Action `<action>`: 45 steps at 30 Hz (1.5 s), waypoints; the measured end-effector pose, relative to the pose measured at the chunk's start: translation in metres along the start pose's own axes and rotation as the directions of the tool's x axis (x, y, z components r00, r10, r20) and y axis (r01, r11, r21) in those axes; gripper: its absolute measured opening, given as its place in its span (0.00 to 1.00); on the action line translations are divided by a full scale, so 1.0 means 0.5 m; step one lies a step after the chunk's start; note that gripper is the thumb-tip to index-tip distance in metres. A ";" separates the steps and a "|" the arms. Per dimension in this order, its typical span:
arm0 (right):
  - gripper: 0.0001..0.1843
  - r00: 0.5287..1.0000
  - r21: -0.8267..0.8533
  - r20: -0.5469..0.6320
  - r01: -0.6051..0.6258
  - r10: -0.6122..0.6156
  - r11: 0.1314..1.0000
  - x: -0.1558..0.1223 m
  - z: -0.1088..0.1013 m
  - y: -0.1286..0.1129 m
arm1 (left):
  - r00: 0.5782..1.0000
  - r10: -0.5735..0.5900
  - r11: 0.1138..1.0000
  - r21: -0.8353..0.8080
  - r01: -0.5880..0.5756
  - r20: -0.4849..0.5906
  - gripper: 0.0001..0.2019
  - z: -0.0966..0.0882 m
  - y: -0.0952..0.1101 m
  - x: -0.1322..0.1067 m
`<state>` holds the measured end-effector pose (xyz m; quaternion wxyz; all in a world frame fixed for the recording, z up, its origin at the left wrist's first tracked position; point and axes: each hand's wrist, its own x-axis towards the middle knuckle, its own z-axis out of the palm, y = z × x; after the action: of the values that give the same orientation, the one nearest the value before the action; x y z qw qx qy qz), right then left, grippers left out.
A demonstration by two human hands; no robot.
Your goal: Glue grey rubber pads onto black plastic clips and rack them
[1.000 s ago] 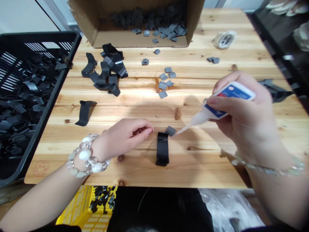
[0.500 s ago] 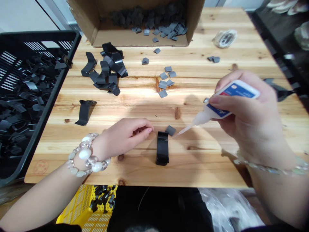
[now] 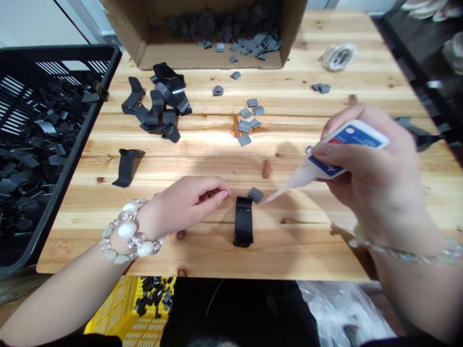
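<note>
Nozzle tip (image 3: 253,208) of the glue bottle (image 3: 347,148) has moved left and down, and now sits at the upper end of the black strip (image 3: 243,224); contact cannot be confirmed at this resolution. Right hand (image 3: 376,178) holds the white-and-blue bottle in a firm, narrow grip, fingers wrapped around its body, with the nozzle angled down and left. Left hand (image 3: 188,200) rests just left of the strip, fingers curled toward the thumb; whether they hold anything cannot be determined. Grey tab (image 3: 255,194) lies just beyond the strip's upper end, between the nozzle and the left fingertips (image 3: 224,195).

Caution: excess squeeze pressure could flood the strip or drip onto the wooden table (image 3: 202,255). With the strip unsecured, nozzle pressure could shift it. A sideways slip of the tip could nudge the tab or put adhesive on the nearby left fingertips.
</note>
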<state>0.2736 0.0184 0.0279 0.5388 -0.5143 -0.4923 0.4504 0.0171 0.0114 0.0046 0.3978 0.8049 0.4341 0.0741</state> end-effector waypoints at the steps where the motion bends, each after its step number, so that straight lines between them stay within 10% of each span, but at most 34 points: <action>1: 0.10 1.000 0.005 0.001 -0.004 0.004 1.000 0.000 0.000 0.000 | 1.000 -0.002 1.000 0.003 0.002 0.000 0.14 0.000 0.000 0.000; 28: 0.06 1.000 0.115 0.031 -0.004 0.000 0.993 0.024 -0.017 0.016 | 1.000 0.022 1.000 -0.008 -0.022 -0.014 0.13 0.001 0.002 0.000; 45: 0.09 0.898 0.492 0.090 -0.417 0.431 0.764 0.057 -0.027 0.033 | 0.999 0.037 0.999 -0.015 -0.037 -0.025 0.13 -0.003 0.006 -0.006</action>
<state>0.2905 0.0465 0.0136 0.5444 -0.4610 -0.2221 0.6647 0.0166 0.0091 0.0082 0.3973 0.8087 0.4234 0.0949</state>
